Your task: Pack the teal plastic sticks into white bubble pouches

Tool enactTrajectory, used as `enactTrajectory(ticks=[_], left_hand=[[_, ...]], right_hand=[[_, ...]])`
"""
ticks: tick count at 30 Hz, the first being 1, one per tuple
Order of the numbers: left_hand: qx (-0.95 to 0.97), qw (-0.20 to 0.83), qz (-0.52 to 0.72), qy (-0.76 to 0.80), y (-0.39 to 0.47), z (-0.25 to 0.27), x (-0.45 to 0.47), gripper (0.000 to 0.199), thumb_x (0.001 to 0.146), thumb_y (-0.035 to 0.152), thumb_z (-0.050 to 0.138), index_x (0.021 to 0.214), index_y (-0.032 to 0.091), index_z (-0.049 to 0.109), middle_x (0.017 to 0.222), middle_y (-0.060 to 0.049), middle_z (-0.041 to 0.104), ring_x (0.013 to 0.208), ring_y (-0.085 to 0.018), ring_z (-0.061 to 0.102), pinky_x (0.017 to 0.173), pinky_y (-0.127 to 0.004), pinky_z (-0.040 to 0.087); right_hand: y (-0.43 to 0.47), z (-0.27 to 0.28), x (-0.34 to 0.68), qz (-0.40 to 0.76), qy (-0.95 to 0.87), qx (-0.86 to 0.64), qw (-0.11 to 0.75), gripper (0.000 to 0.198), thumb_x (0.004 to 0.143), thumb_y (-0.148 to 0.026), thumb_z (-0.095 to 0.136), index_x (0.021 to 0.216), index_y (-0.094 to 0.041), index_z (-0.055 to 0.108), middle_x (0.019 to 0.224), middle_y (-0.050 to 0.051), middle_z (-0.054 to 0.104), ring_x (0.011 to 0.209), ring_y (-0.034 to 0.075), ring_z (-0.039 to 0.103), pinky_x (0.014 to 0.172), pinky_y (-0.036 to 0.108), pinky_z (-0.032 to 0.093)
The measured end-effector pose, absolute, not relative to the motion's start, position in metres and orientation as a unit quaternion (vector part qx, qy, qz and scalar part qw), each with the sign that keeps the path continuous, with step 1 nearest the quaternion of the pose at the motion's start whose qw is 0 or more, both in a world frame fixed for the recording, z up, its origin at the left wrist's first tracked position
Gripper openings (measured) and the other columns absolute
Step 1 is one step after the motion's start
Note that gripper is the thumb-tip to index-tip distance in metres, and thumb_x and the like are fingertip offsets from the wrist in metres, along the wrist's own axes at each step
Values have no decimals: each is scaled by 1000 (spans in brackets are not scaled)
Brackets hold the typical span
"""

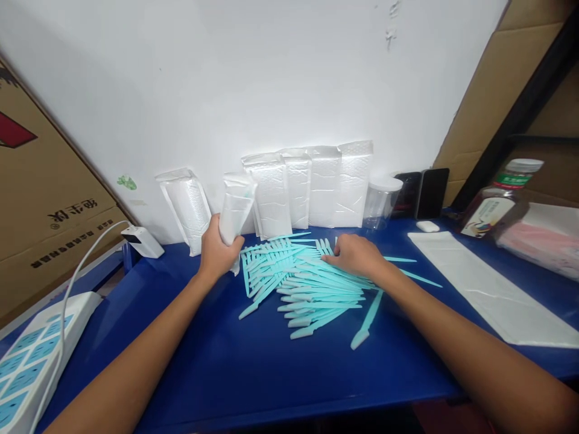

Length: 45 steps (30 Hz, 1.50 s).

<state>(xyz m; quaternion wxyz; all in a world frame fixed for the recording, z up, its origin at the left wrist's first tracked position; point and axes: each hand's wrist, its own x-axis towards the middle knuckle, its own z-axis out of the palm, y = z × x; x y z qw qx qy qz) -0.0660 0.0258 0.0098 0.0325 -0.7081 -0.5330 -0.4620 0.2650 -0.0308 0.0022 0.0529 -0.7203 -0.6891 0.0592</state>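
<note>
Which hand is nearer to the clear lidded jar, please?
Right. The right hand is at the turquoise eyebrow razors, in front and left of the clear lidded jar; the left hand, gripping a white bubble mailer, is farther left.

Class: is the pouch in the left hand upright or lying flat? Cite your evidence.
Upright, leaning slightly: the left hand grips the white pouch low down, one end pointing up.

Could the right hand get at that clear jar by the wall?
Probably yes: the jar stands just beyond the right hand, with nothing visible between them, though that hand may be holding teal sticks.
</note>
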Motion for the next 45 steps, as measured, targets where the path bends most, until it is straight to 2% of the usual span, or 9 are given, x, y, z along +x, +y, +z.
enactTrajectory(ticks=[6,11,17,20,24,29,36,41,45], left_hand=[[-851,96,-334,-393,10,12,-59,44,78,25,61,122,20,59,106,-7,67,96,-27,66,80,-36,51],[-900,67,-226,-367,6,11,-57,47,80,22,58,127,22,59,113,-7,69,99,-27,68,81,-36,53],[-897,47,-195,-394,12,8,-59,49,79,21,58,128,24,61,118,-6,71,104,-28,69,88,-38,54],[-898,43,-181,-399,14,8,-61,48,80,21,57,127,23,62,118,-7,71,105,-28,69,87,-39,54],[-897,39,-179,-402,14,8,-61,46,82,22,56,128,23,62,120,-6,71,107,-28,69,88,-39,53],[-898,37,-179,-400,13,8,-60,43,84,24,56,127,23,62,119,-7,72,108,-28,69,87,-38,54],[-902,41,-162,-397,12,8,-59,49,82,24,57,131,22,61,124,-8,71,111,-30,69,90,-40,54],[-901,36,-154,-404,14,7,-61,51,80,24,58,131,23,61,127,-8,71,114,-31,68,94,-42,54],[-899,36,-152,-410,16,5,-63,53,80,25,58,132,23,61,129,-9,71,118,-31,68,96,-43,54]], right_hand=[[-30,0,263,89,-676,-728,67,33,86,-50,71,74,-19,70,73,9,71,70,22,66,55,31,32],[-28,-3,265,108,-671,-728,89,29,80,-47,75,73,-19,69,69,6,66,63,20,62,52,30,31],[-20,-6,274,152,-692,-698,104,30,87,-33,70,61,-20,64,57,0,56,54,14,52,52,28,30],[-20,-6,276,147,-697,-694,105,35,90,-39,70,61,-20,65,57,1,56,52,14,50,52,29,30],[-22,-8,275,136,-704,-689,101,35,88,-46,71,65,-21,69,61,3,62,56,17,55,53,30,33],[-23,-9,272,145,-710,-682,95,33,90,-41,68,65,-20,69,62,3,63,58,17,56,54,31,32],[-24,-8,269,141,-727,-668,78,39,95,-37,63,60,-21,56,60,1,56,55,15,49,53,31,27],[-23,-11,269,112,-745,-653,85,32,101,-36,55,73,-21,57,74,5,63,64,18,55,58,30,32],[-24,-8,270,21,-768,-606,207,23,104,-33,50,85,-20,54,100,13,67,91,24,62,76,32,44]])
